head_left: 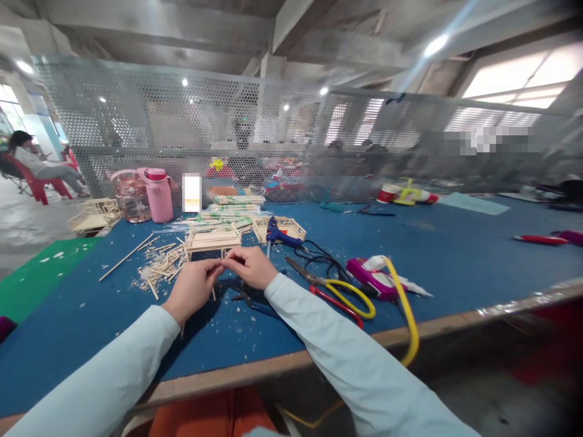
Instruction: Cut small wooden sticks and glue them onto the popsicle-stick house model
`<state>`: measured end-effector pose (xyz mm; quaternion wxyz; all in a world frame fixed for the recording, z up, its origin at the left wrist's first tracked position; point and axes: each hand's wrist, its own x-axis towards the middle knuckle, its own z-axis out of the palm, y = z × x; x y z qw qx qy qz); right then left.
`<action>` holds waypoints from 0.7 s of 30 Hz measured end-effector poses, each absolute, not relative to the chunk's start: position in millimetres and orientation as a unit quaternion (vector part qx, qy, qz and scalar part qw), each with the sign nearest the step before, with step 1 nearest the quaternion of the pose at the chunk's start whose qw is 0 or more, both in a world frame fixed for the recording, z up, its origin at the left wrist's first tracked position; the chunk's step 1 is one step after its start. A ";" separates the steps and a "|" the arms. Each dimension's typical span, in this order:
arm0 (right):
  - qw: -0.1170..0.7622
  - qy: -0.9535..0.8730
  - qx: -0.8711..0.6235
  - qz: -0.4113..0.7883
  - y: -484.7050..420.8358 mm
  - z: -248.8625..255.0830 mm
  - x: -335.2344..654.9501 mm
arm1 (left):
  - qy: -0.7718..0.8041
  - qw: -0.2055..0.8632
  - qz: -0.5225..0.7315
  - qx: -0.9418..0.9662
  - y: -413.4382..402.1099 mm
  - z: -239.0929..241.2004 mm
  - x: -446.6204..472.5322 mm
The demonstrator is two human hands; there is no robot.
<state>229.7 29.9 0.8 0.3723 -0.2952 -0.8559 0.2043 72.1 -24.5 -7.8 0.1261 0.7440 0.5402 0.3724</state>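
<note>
Fingertips of my left hand (194, 286) and my right hand (252, 267) meet in a pinch over the blue table. Whatever lies between them is too small to make out. Just behind the hands stands a small frame built of wooden sticks (212, 238), its near side partly hidden by them. A second stick frame (291, 228) sits behind my right hand, with a blue glue gun (279, 233) in front of it. Cut stick pieces (164, 262) lie in a pile left of my hands. Dark pliers (255, 302) rest beneath my right wrist.
Yellow-handled scissors (341, 291), red handles (337, 306) and a purple-and-white pack (376, 279) lie right of my forearm. Stick bundles (237, 209), a pink bottle (159, 197) and a clear jug (134, 197) stand toward the perforated screen (204, 121). A seated person (39, 161) is far left.
</note>
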 end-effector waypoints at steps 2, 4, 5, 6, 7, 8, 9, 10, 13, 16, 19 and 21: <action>0.385 -0.841 -0.310 0.220 29.9 -0.3 229.2 | 0.550 0.135 0.379 0.731 -24.3 -9.1 72.2; 0.402 -0.824 -0.318 0.241 30.2 -0.9 228.3 | 0.559 0.156 0.397 0.711 -24.1 -10.2 73.6; 0.410 -0.818 -0.318 0.250 30.7 -0.9 227.9 | 0.562 0.169 0.407 0.701 -24.1 -10.4 74.8; 0.414 -0.814 -0.316 0.256 31.4 -0.9 227.7 | 0.562 0.180 0.417 0.691 -24.1 -10.5 76.2; 0.416 -0.814 -0.314 0.256 32.4 -0.8 227.9 | 0.561 0.188 0.426 0.685 -24.2 -10.5 77.6; 0.420 -0.814 -0.314 0.252 33.7 -0.9 228.5 | 0.555 0.194 0.435 0.682 -24.1 -10.5 78.9; 0.426 -0.811 -0.317 0.244 35.4 -1.1 229.5 | 0.552 0.199 0.442 0.678 -23.9 -10.7 80.0; 0.436 -0.807 -0.323 0.235 37.2 -1.6 230.8 | 0.550 0.206 0.451 0.672 -23.6 -11.0 80.6; 0.464 -0.787 -0.339 0.224 41.8 -3.7 235.0 | 0.533 0.243 0.470 0.660 -22.6 -12.9 80.2; 0.460 -0.786 -0.345 0.227 42.0 -5.3 236.2 | 0.528 0.251 0.472 0.660 -22.8 -14.6 78.0; 0.456 -0.788 -0.346 0.226 39.6 -5.1 234.3 | 0.528 0.251 0.480 0.654 -23.3 -15.0 76.9; 0.452 -0.793 -0.342 0.226 37.9 -4.3 232.9 | 0.526 0.253 0.481 0.655 -23.5 -14.8 76.8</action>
